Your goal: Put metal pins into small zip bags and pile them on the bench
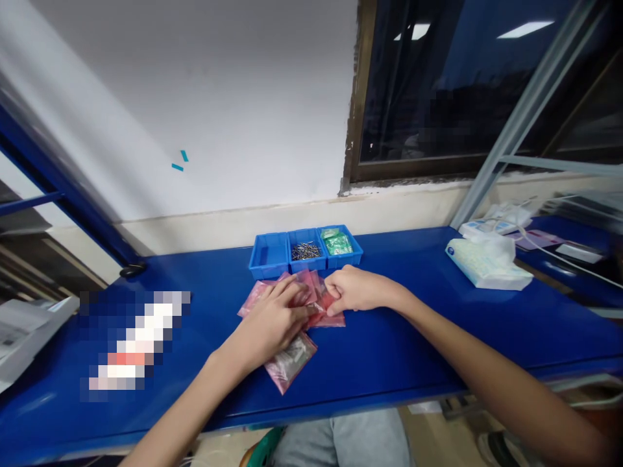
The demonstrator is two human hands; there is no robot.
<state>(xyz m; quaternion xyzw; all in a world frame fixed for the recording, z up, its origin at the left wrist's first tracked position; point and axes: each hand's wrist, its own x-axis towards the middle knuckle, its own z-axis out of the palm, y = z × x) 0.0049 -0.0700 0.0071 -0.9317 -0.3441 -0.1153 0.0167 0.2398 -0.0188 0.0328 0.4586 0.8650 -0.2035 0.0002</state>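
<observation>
Several pink see-through plastic bags [291,364] lie together in front of me on the blue table. My left hand [277,318] rests over them with its fingers bent, gripping a pink bag [332,320] at its left side. On that bag's right side my right hand [357,289] is closed, thumb and forefinger pinched on the plastic. The lowest bag, below my left hand, has pale grey contents that I cannot make out. My left hand and fingers hide parts of the bags beneath.
Behind the bags stand three joined blue bins [269,255]. The middle one has small metal screws [306,251], the right one green packets [337,242]. A tissue pack [487,263] sits at the right. White papers [29,324] are at the left edge, near a blurred-out patch.
</observation>
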